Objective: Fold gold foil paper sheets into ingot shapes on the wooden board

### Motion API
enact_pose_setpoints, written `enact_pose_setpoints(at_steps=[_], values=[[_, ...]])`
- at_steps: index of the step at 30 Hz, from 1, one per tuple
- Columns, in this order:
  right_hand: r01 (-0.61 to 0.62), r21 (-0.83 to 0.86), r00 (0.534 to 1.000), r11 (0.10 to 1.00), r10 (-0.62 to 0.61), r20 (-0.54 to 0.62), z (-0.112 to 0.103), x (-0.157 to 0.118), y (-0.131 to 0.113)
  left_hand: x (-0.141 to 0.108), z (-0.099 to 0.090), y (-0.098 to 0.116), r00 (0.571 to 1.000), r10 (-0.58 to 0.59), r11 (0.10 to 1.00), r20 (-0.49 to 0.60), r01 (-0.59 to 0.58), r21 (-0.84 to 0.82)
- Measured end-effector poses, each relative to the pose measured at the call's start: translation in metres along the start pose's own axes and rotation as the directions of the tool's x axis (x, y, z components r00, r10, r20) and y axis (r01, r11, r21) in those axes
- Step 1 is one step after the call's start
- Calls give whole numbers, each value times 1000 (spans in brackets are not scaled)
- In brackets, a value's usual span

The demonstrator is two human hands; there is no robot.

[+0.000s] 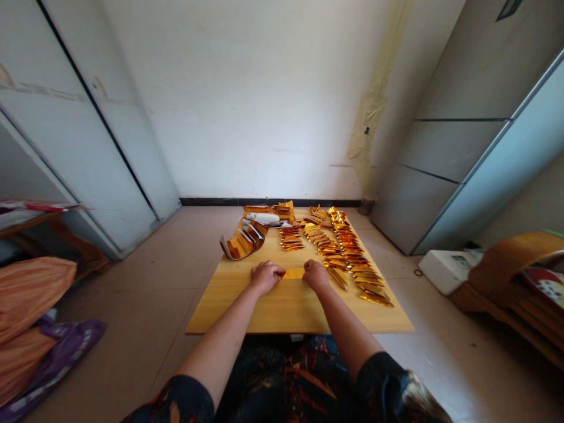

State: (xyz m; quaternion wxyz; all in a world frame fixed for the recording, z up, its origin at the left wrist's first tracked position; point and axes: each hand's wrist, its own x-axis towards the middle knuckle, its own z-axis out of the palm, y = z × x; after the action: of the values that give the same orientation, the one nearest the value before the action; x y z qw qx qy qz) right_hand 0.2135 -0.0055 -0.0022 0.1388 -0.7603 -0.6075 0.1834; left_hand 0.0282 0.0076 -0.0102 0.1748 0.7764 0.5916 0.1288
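A sheet of gold foil paper (293, 274) lies flat near the middle of the wooden table (229, 305), stretched between both hands. My left hand (266, 277) is closed on its left end, fingers curled. At the right end my right hand (315, 274) pinches the same sheet. Just right of that hand lies a folded gold paper piece (337, 278). Long rows of folded gold paper pieces (352, 249) run along the table's right side, with a shorter row (291, 239) beyond the hands.
A curved holder of gold sheets (242, 242) sits at the table's left edge, beside a white roll-like object (263, 218). A fridge (440, 141) and a white box (447, 270) stand to the right. Orange and purple bags (35, 329) lie at left.
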Motion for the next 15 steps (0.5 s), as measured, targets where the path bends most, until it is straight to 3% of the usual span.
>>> enact_pose_setpoints(at_steps=[8,12,15], values=[[26,67,990,997,-16,-137,0,4,11,2,-4,2,999,-34,999,29,34,7],[302,117,909,946,-249,-334,2,-2,4,4,-4,3,999,-35,999,27,35,8],[469,149,872,870,-429,-236,9,-3,-7,4,-5,4,999,-40,999,37,39,12]])
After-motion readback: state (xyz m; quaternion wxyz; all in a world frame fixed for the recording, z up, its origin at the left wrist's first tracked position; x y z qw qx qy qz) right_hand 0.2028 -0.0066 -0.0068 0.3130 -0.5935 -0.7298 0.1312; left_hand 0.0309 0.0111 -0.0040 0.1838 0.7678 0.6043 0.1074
